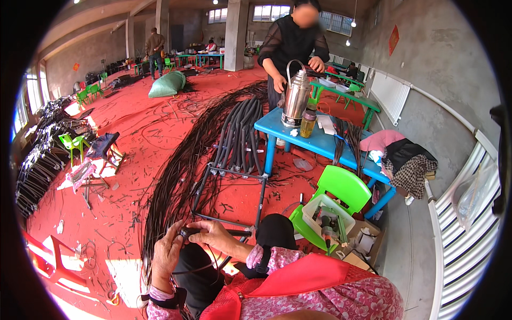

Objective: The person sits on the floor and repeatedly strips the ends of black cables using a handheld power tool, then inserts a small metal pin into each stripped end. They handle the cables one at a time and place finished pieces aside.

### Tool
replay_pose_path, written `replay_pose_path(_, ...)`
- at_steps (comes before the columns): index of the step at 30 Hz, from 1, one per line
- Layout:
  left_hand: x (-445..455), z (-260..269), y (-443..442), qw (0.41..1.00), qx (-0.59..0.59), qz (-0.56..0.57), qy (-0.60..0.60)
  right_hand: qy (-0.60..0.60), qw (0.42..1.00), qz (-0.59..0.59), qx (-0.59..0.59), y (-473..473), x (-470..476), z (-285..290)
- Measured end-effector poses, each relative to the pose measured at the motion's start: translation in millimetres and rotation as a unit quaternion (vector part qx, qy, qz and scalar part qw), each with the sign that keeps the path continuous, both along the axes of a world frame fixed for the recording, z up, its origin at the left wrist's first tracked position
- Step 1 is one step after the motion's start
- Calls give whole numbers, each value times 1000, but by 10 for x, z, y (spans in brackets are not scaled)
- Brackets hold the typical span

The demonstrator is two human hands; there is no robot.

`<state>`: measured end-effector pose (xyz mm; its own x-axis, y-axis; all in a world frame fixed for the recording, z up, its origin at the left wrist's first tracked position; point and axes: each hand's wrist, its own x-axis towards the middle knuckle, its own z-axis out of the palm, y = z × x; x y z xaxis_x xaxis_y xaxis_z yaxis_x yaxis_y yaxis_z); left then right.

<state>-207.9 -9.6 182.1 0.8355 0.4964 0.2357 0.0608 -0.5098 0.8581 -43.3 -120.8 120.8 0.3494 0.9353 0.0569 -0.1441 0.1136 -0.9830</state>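
My left hand (pixel 166 249) and my right hand (pixel 218 239) meet above my left knee. Between their fingertips is a small dark piece (pixel 186 231), perhaps the wrapped end of a tube; the fingers partly hide it. A thin dark strip (pixel 193 272) loops below the hands. Just beyond them stands a dark tubular frame (pixel 261 199), its near part partly behind my right hand. Dark foam-like tubes (pixel 239 134) lie side by side at its far end. A long bundle of thin dark strips (pixel 170 188) runs along the floor to its left.
A green chair (pixel 344 186) holds a white bin (pixel 313 211) with a power drill (pixel 327 227). On a blue table (pixel 276 120) stand a steel thermos (pixel 296 100) and a jar (pixel 308 124). A person (pixel 294 44) stands behind it. A red stool (pixel 56 264) is at left.
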Motion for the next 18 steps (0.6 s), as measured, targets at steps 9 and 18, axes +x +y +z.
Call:
replay_pose_path(9, -75, -64, -46, 997, -67, -25, -43, 8, 999, 41, 1, -26, -58, 74)
replay_pose_path(18, -43, -45, 35, 988, -131, -53, -61, 14, 999, 23, 17, 11, -60, 102)
